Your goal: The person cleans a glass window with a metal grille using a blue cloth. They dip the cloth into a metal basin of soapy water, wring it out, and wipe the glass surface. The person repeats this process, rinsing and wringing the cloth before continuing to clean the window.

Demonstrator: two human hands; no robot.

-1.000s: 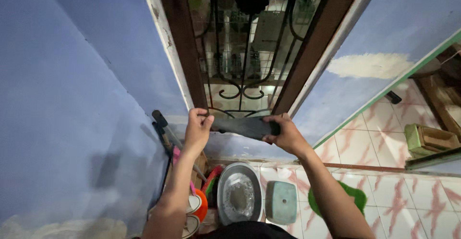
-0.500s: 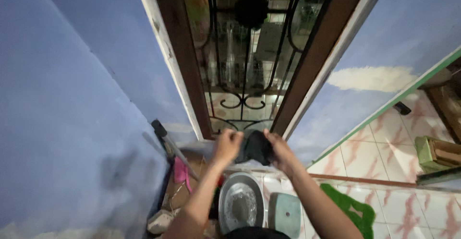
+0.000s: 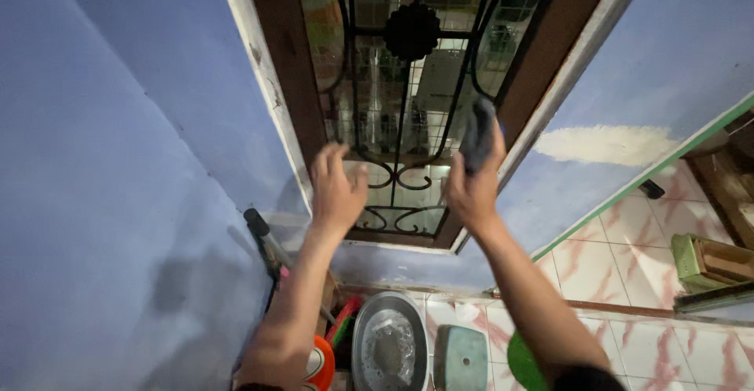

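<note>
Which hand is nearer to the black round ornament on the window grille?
Right. The right hand, holding a dark cloth, is raised just below and right of the ornament; the left hand, open and empty, is lower and farther left.

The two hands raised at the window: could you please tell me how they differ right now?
The right hand grips a dark cloth; the left hand holds nothing. The left hand's fingers are spread open, the right's closed in a grip. The right hand reaches slightly higher. Both are lifted before the window with its iron grille.
</note>
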